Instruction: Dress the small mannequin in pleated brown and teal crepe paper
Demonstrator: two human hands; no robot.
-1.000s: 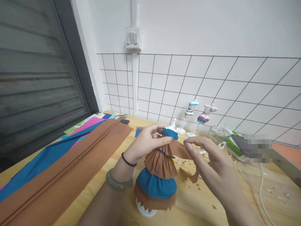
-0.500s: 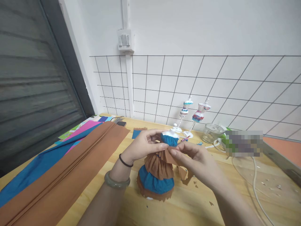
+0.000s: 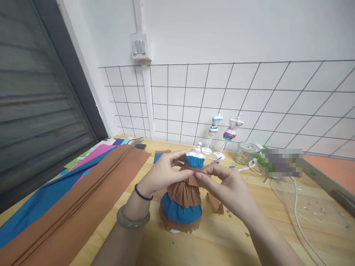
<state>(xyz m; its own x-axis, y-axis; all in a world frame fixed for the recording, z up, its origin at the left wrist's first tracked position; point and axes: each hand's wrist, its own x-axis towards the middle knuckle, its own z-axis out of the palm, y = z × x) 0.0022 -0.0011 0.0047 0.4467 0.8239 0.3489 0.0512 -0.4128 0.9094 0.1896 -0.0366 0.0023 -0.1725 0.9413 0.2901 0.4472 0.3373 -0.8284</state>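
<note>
A small white dress form [image 3: 197, 152] stands upright on the table, wearing a blue pleated top [image 3: 195, 161] and a tiered skirt of brown [image 3: 184, 194] and blue [image 3: 181, 211] crepe paper with a jagged brown hem. My left hand [image 3: 169, 170] is closed at the waist, its thumb pressing the brown paper and its fingers passing behind the form. On the other side my right hand [image 3: 222, 181] pinches a brown crepe paper strip [image 3: 193, 180] at the waist between thumb and forefinger. The two thumb tips nearly meet at the front.
Long brown [image 3: 111, 184] and blue [image 3: 55, 194] crepe paper sheets lie on the left. Two more dress forms [image 3: 213, 129] stand at the back, near a glass jar [image 3: 247, 152]. Brown scraps [image 3: 215, 204] and a white cable [image 3: 298, 210] lie to the right.
The view has shifted slightly. My right hand has drawn the brown strip closer around the waist; its loose end sticks out less. Both hands stay at the waist.
</note>
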